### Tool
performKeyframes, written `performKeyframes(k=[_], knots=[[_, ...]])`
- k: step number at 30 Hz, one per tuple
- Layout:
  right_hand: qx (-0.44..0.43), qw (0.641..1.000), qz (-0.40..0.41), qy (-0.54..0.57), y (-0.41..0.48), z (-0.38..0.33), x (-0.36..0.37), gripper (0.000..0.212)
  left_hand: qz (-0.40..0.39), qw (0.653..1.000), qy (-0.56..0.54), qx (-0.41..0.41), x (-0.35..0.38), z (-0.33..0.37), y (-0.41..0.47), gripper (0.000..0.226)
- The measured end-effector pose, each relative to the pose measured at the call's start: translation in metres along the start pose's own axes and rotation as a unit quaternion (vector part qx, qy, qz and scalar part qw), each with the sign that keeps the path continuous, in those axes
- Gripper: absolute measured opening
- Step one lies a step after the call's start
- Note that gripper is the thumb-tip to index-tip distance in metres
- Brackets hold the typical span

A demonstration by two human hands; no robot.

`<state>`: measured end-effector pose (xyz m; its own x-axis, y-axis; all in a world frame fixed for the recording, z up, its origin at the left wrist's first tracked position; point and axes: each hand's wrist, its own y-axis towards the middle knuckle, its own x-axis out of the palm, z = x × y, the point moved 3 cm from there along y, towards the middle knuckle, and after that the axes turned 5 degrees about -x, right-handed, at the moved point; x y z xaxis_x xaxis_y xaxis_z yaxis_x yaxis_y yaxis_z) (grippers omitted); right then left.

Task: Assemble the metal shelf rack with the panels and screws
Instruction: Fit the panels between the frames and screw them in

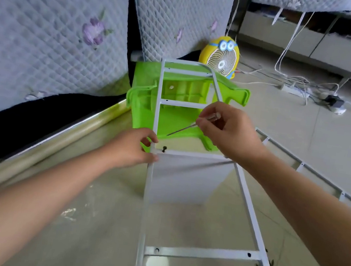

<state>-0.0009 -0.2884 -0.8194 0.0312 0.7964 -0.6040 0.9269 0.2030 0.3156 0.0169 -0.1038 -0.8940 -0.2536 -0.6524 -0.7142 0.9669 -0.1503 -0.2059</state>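
A white metal ladder-shaped side frame (145, 207) stands tilted in front of me, its top leaning on a green stool. A white shelf panel (184, 178) hangs from its middle rung. A dark screw (164, 148) sticks up at the panel's left corner. My left hand (133, 148) grips the frame's left rail just beside that screw. My right hand (226, 129) pinches a thin screwdriver (182, 130), whose tip points down-left and ends a little above the screw.
The overturned green plastic stool (172, 119) props the frame. A second white frame (299, 167) lies on the floor at right. A yellow fan (221, 57), power strips and cables (294, 90) sit behind. Quilted mattresses (48, 38) lean at left.
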Motion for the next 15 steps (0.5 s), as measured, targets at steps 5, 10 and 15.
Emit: performKeyframes(k=[5,10,15], knots=[[-0.065,0.995,-0.044,-0.055,0.010,-0.017,0.006,0.014,0.018,0.972,-0.221,-0.077,0.006,-0.013,0.001,0.027],[-0.102,0.984,-0.114,-0.091,0.018,-0.027,0.007,0.014,0.093,0.972,-0.182,-0.116,0.006,-0.014,-0.002,0.026],[-0.097,0.981,-0.148,-0.082,0.023,-0.027,0.011,0.015,0.117,0.984,-0.098,-0.096,0.002,-0.006,-0.006,0.027]])
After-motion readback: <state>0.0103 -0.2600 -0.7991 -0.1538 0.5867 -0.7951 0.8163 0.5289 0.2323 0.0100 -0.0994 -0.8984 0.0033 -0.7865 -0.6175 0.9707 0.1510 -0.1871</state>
